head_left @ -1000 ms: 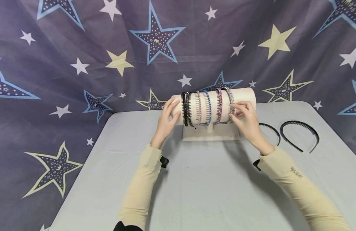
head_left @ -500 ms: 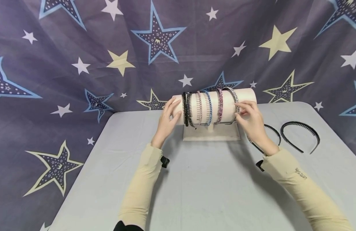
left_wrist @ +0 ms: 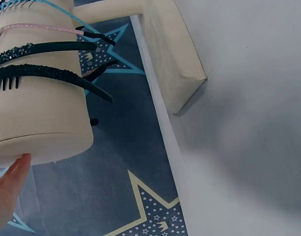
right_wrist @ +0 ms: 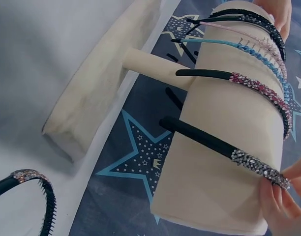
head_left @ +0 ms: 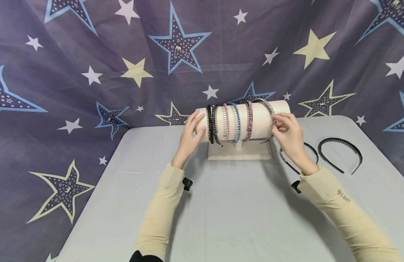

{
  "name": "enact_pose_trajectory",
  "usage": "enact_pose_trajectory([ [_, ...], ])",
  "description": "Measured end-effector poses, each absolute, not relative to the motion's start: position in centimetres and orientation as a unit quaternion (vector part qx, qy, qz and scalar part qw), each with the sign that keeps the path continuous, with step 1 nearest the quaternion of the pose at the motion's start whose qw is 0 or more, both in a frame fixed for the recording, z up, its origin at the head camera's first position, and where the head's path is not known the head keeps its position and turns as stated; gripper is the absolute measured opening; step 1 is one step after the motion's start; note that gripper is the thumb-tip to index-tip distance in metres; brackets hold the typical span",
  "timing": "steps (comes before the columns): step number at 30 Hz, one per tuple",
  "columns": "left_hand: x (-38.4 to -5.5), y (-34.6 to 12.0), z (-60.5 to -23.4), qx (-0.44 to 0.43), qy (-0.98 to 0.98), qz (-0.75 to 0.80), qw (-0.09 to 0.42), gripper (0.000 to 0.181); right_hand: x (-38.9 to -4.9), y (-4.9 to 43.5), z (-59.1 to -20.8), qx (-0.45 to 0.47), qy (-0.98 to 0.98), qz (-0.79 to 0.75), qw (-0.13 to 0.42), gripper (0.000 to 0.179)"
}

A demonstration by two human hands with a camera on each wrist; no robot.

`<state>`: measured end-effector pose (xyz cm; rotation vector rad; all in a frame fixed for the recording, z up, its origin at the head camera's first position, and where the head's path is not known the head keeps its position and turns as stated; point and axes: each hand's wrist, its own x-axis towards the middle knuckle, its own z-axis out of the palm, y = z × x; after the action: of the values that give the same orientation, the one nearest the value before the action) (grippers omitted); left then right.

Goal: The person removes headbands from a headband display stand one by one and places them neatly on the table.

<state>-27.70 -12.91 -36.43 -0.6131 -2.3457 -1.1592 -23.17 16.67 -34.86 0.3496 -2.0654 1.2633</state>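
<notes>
Silver-glitter headband [right_wrist: 258, 167] slants over the cream display roll [head_left: 262, 125] near its right end; right hand [head_left: 289, 136] pinches it, thumb against fingers. Left hand [head_left: 188, 136] spread, fingers touching roll's left end, well apart from that headband. Pink-glitter headband [head_left: 250, 122] and blue headband [head_left: 238, 125] sit between hands. Black toothed headband [head_left: 341, 139] on tabletop [head_left: 228, 211], beyond right hand.

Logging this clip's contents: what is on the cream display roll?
Six headbands: all-black, crystal-studded black, pale pink, blue, magenta-glittered and silver-glittered, the last pinched by the right hand. The roll hides its far side; the left hand covers part of one end.
</notes>
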Motion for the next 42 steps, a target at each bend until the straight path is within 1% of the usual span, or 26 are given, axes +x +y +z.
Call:
enact_pose_trajectory([
  [5,-27.6,-12.9,-36.4,-0.224,-0.850,-0.420,0.225,0.040,-23.3,16.8,-34.7,0.126,-0.796,0.494,0.327,0.033],
  [8,-27.6,-12.9,-36.4,-0.224,-0.849,-0.422,0.226,0.040,-23.2,16.9,-34.4,0.136,-0.800,0.486,0.325,0.031],
  [14,-27.6,-12.9,-36.3,-0.223,-0.849,-0.421,0.229,0.040,-23.4,17.0,-34.2,0.158,-0.795,0.474,0.345,0.030],
  [22,-27.6,-12.8,-36.3,-0.222,-0.849,-0.421,0.228,0.041,-23.5,16.9,-34.2,0.137,-0.801,0.457,0.363,0.030],
  [28,-27.6,-12.9,-36.4,-0.221,-0.851,-0.421,0.224,0.041,-23.3,16.4,-34.5,0.125,-0.798,0.470,0.356,0.027],
  [33,-27.6,-12.9,-36.5,-0.221,-0.850,-0.423,0.224,0.041,-23.3,16.0,-34.7,0.140,-0.797,0.473,0.349,0.028],
  [37,-27.6,-13.0,-36.5,-0.222,-0.850,-0.420,0.228,0.041,-23.3,15.7,-34.6,0.146,-0.805,0.440,0.370,0.028],
  [40,-27.7,-13.0,-36.5,-0.223,-0.850,-0.419,0.230,0.041,-23.2,15.5,-34.5,0.128,-0.810,0.418,0.391,0.028],
  [42,-27.7,-12.9,-36.6,-0.223,-0.850,-0.420,0.229,0.041,-23.1,15.6,-34.4,0.113,-0.809,0.420,0.395,0.027],
])
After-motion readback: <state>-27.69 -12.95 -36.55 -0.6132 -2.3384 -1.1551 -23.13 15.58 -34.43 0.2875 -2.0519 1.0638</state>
